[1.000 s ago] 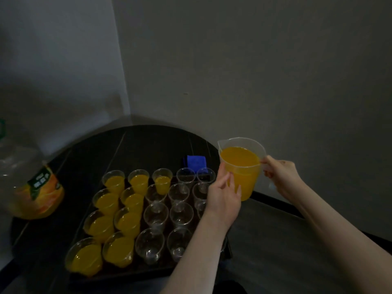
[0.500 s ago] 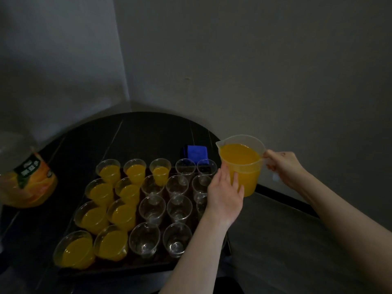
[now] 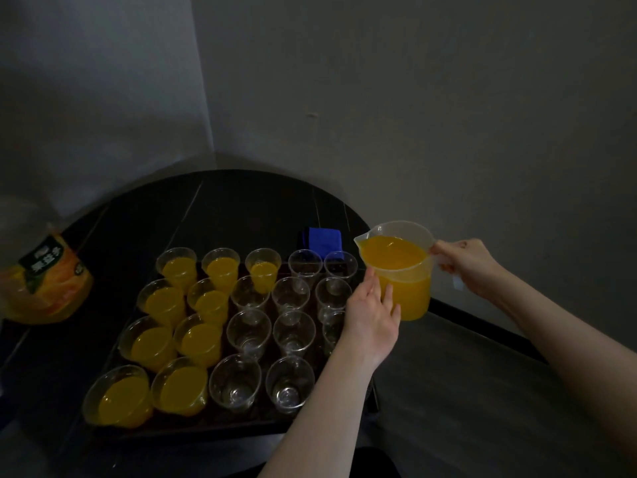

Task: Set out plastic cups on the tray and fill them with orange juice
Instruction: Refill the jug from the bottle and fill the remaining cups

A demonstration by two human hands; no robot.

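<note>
**Jug of juice held beside the tray in both hands**

A clear measuring jug point(image 3: 400, 270), filled nearly to the brim with orange juice, is held upright just off the right edge of the tray point(image 3: 206, 424). Its handle is gripped by the right hand point(image 3: 463, 263), whose fingers are curled closed around it. The jug's near side is steadied by the left hand point(image 3: 374, 315), which is spread flat with its fingers extended against the wall of the jug and not wrapped round it. The spout is turned toward the cups.

On the dark tray, plastic cups are set in rows: the filled cups point(image 3: 203, 336) occupy the left columns and one place in the far row, while the empty cups point(image 3: 293, 329) stand to the right. A large juice bottle point(image 3: 41, 281) is seen at the left on the tabletop point(image 3: 241, 208), and a blue cloth point(image 3: 324, 239) lies behind the tray.
</note>
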